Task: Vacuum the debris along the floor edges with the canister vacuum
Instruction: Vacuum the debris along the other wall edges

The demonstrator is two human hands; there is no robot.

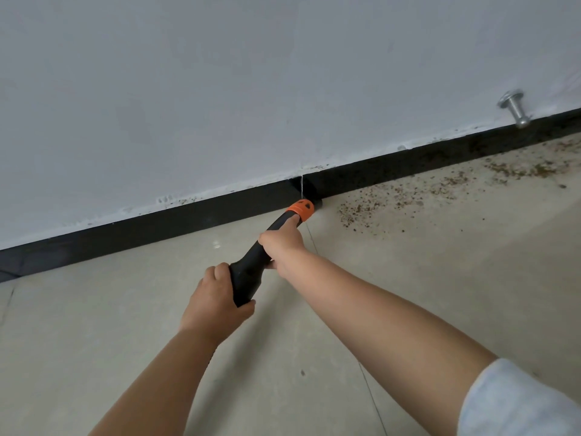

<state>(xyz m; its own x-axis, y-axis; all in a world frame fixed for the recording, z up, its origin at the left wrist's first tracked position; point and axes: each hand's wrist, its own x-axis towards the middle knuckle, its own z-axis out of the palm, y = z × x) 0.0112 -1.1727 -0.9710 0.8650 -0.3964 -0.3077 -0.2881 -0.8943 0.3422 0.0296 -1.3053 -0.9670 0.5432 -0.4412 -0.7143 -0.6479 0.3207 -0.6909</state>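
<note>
Vacuum nozzle (318,203) tip is sitting dark against the black baseboard (157,226), opening not discernible. Left hand (214,302) is covering the wand (251,265) rear end; hose and canister out of frame. Debris (424,187) trail is running off right edge. Right sleeve (518,401) cropped at corner.

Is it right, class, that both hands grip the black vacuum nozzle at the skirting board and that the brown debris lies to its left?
Not quite. The head view shows the debris lying to the right of the vacuum nozzle. The left hand and right hand do grip it at the skirting board.
</note>
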